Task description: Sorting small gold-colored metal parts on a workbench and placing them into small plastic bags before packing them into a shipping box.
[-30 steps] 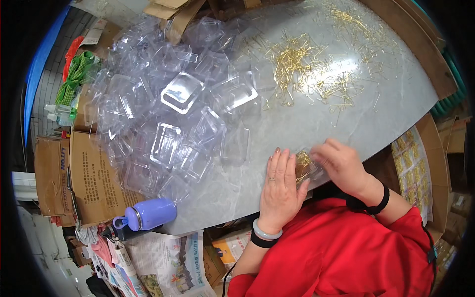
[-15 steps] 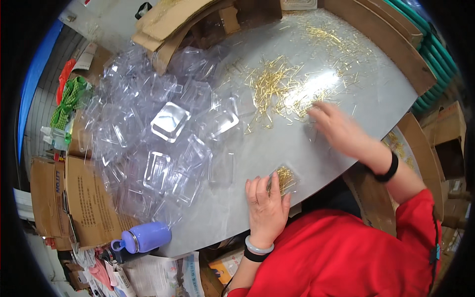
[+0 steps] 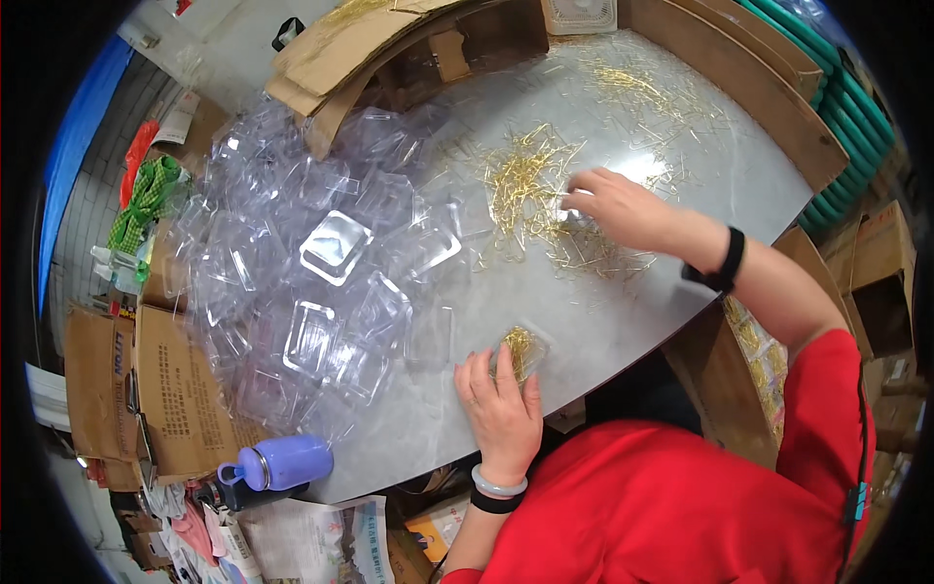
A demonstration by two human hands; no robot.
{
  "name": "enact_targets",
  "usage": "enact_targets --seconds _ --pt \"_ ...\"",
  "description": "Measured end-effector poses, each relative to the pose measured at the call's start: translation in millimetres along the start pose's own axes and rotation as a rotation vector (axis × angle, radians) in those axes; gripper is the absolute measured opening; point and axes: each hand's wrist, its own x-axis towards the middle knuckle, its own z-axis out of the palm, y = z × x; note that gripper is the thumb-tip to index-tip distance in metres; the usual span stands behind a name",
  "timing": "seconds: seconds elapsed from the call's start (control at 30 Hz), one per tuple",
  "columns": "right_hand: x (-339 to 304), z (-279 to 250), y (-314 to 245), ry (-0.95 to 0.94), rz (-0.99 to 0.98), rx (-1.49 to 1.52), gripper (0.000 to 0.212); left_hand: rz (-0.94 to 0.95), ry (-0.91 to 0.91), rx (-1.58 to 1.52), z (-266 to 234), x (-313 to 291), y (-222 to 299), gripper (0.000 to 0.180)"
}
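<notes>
My left hand [image 3: 501, 404] holds a small clear plastic box [image 3: 537, 362] on the table near its front edge, thumb and fingers around one side. Thin gold wire pins [image 3: 521, 346] fill part of the box. My right hand [image 3: 623, 206] is over the right side of a loose heap of gold wire pins [image 3: 525, 185], its fingers bent and apart at the heap's edge. Whether any pin touches the fingertips is too small to tell. Beyond the heap, more gold pins [image 3: 637, 88] lie scattered toward the back of the table.
A large pile of clear plastic boxes [image 3: 292, 243] covers the table's left side. Cardboard strips [image 3: 749, 107] wall the back and right edges. A purple bottle [image 3: 292, 461] lies at the front left. Right of the table stands a carton [image 3: 720, 375] with bags of gold pins.
My right hand has moved left onto the pin heap, and some pins have shifted nearer. The left hand stays at the box. The whole view has shifted slightly.
</notes>
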Motion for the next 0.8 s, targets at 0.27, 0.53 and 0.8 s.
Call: enact_targets --seconds 0.27,0.53,0.8 --pt "65 7 49 -0.084 0.072 -0.021 0.045 0.012 -0.01 0.015 0 6 5 0.048" --pt "-65 4 -22 -0.282 0.082 -0.025 0.082 -0.019 -0.014 -0.029 1 2 3 0.05" --pt "-84 23 -63 -0.041 0.104 -0.021 0.071 -0.091 0.0 -0.053 -1 2 0 0.052"
